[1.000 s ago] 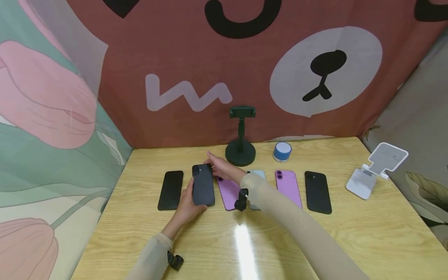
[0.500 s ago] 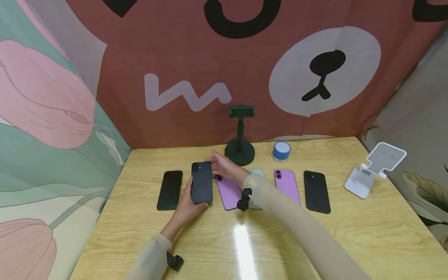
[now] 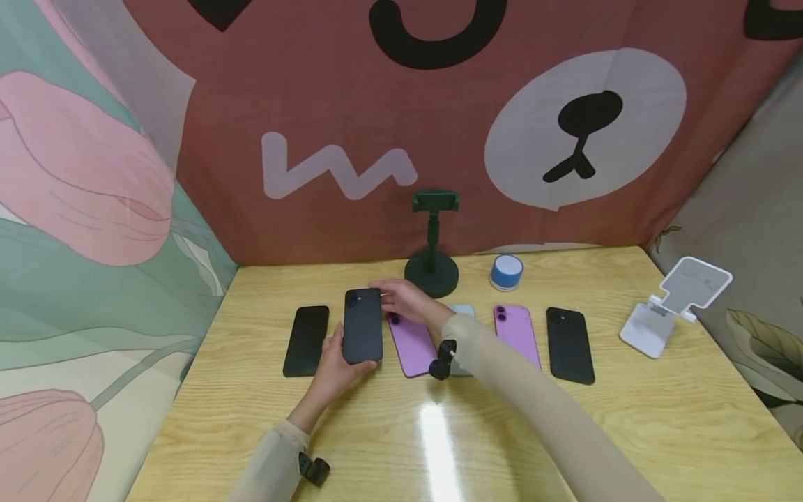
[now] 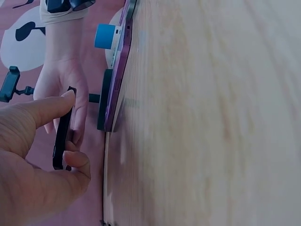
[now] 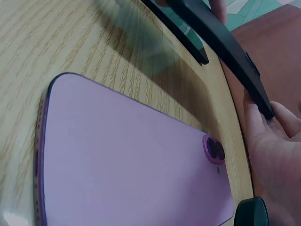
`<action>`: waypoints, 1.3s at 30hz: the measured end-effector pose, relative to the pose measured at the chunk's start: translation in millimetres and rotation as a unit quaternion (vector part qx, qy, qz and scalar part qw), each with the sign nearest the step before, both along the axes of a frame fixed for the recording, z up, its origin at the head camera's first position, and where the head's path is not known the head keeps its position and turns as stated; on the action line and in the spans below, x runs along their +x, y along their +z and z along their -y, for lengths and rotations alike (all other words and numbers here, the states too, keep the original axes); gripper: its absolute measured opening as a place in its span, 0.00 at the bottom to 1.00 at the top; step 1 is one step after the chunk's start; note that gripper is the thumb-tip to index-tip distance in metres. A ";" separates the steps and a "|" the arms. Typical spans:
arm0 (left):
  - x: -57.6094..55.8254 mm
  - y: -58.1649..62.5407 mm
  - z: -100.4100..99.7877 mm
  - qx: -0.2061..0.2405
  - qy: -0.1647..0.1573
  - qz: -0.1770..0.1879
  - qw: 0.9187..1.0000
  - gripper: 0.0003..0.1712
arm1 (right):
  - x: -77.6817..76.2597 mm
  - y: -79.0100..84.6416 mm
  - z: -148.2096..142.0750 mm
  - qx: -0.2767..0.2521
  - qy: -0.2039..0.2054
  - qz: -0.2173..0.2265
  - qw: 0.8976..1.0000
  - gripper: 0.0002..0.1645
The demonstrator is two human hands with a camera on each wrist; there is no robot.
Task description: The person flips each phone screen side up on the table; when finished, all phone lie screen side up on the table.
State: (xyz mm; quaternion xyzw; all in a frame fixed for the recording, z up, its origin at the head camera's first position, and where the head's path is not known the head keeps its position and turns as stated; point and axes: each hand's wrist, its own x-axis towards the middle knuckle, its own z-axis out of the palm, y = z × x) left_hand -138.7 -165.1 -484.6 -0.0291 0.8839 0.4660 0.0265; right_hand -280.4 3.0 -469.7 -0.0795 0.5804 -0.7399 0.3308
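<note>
Raised off the wooden table, a dark smartphone (image 3: 362, 326) with its camera side facing up is held between both hands. My left hand (image 3: 339, 369) grips its lower end, thumb and fingers on opposite edges, as the left wrist view shows on the phone's thin side (image 4: 62, 136). At the upper right corner, my right hand (image 3: 408, 301) pinches it; in the right wrist view that corner sits between the thumb and fingers of the right hand (image 5: 277, 146). Beneath the right wrist lies a purple smartphone (image 5: 122, 160). Left of the held one is a black phone (image 3: 306, 341).
Further right lie a light blue phone (image 3: 464, 311) partly under the sleeve, another purple phone (image 3: 517, 335) and a black phone (image 3: 569, 345). Behind stand a dark green phone stand (image 3: 431, 268) and a small blue-and-white cylinder (image 3: 506, 272). A white folding stand (image 3: 649, 328) is at the right.
The dark phone has risen slightly and shifted away from me. The right hand's raised fingers have come down and closed on its top corner. The other phones have not moved.
</note>
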 end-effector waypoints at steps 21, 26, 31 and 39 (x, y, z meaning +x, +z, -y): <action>0.5 1.3 -7.2 -0.017 0.001 0.005 1.000 0.67 | 3.9 -7.1 -8.7 0.062 0.036 -0.080 0.994 0.34; 1.4 3.2 -11.7 -0.031 0.015 0.003 0.999 0.68 | 5.3 -6.8 -7.3 0.070 0.029 -0.083 0.994 0.33; 1.3 5.2 -14.0 -0.044 0.022 -0.005 0.999 0.68 | 5.9 -7.5 -6.8 0.069 0.021 -0.080 0.994 0.33; 3.0 4.9 -13.4 -0.042 0.026 -0.022 0.999 0.61 | 7.7 -9.0 -4.6 0.018 0.000 -0.064 0.998 0.28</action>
